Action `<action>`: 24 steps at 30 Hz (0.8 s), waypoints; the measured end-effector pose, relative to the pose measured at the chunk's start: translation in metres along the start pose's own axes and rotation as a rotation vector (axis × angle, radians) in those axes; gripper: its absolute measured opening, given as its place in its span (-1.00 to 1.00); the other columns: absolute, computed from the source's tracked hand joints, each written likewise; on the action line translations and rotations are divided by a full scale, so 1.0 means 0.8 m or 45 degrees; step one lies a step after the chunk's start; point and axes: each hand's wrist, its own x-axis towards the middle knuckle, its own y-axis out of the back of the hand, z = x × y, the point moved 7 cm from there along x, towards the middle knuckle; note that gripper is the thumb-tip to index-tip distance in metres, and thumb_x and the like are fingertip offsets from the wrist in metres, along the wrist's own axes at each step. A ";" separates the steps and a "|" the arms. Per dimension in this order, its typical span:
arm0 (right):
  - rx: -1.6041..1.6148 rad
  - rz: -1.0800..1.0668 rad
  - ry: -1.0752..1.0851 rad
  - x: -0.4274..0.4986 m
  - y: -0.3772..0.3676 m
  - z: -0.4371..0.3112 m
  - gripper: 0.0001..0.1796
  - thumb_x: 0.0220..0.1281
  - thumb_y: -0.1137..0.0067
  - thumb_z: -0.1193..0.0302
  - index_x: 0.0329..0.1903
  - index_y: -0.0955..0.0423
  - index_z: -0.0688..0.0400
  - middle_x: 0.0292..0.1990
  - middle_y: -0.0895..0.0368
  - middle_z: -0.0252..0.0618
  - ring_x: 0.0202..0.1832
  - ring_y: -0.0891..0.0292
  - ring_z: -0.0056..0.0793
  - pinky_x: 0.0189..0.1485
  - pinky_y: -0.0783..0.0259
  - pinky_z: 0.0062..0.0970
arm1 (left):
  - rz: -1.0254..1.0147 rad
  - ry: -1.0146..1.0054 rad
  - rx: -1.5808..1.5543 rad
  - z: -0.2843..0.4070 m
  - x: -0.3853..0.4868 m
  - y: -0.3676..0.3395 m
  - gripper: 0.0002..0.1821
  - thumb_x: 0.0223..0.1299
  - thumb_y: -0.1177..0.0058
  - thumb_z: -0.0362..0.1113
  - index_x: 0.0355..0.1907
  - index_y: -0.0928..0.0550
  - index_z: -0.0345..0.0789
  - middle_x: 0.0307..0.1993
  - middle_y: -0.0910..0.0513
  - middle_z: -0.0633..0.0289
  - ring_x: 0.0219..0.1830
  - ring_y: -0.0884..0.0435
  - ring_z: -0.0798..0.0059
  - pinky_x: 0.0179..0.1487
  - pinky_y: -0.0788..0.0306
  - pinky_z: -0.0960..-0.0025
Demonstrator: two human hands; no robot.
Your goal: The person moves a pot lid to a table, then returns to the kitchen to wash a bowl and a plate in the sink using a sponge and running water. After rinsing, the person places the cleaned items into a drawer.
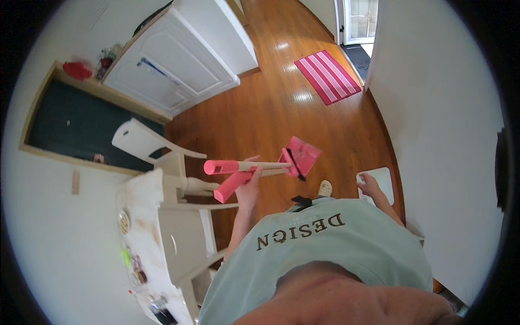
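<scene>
My left hand [251, 185] is shut around the long handles of a pink broom and dustpan, held together left of my body. Both pink handle grips [227, 187] point left. Low down, the pink dustpan [307, 154] faces away from me, and the broom head [295, 164] with dark bristles lies across its near part. My right hand [369, 185] hangs on the right, fingers bent, over a white rounded rectangular object [385, 183] beside the wall. Whether it touches or grips that object cannot be told. One light clog [325, 189] shows below my shirt.
White chairs [140, 140] stand on the left by a white table [140, 215] with small items on it. Ahead left is a white cabinet [195, 61]. A pink striped mat [327, 77] lies on the wood floor by a doorway. A wall [438, 122] runs along the right.
</scene>
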 end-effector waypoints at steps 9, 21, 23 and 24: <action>0.288 -0.111 1.226 0.249 0.044 -0.463 -0.32 -0.16 -0.33 0.43 0.11 -0.27 0.23 -0.06 -0.43 0.02 0.07 -0.33 -0.03 0.16 -0.26 -0.23 | -0.076 0.164 -0.224 0.005 0.242 -0.106 -0.67 0.24 -0.02 -0.39 0.04 -0.32 -0.23 -0.02 -0.43 0.22 0.03 -0.42 0.47 0.00 -0.43 0.33; 0.431 0.368 0.472 0.659 0.171 -0.421 -0.79 -0.01 -0.13 0.53 -0.24 -0.43 0.23 -0.37 -0.53 -0.14 -0.29 -0.51 -0.40 -0.25 -0.41 -0.40 | -0.820 0.460 -0.227 -0.082 0.638 -0.223 -0.51 0.06 -0.16 -0.49 0.06 -0.33 -0.34 -0.01 -0.40 0.20 0.06 -0.42 0.51 0.11 -0.35 0.45; 0.684 0.453 0.337 0.687 0.225 -0.390 -0.82 0.03 -0.05 0.57 -0.23 -0.43 0.23 -0.36 -0.53 -0.24 -0.31 -0.48 -0.48 -0.25 -0.42 -0.45 | -0.892 0.545 -0.191 -0.097 0.691 -0.237 -0.58 0.10 -0.14 -0.46 0.03 -0.37 -0.37 -0.05 -0.46 0.20 0.00 -0.47 0.52 0.10 -0.36 0.46; 0.748 0.456 0.350 0.697 0.250 -0.382 -0.82 0.07 -0.03 0.58 -0.21 -0.43 0.23 -0.32 -0.52 -0.27 -0.28 -0.48 -0.50 -0.23 -0.43 -0.47 | -0.923 0.567 -0.169 -0.103 0.714 -0.240 -0.61 0.11 -0.13 -0.46 0.01 -0.39 -0.37 -0.07 -0.48 0.20 -0.01 -0.48 0.51 0.10 -0.36 0.46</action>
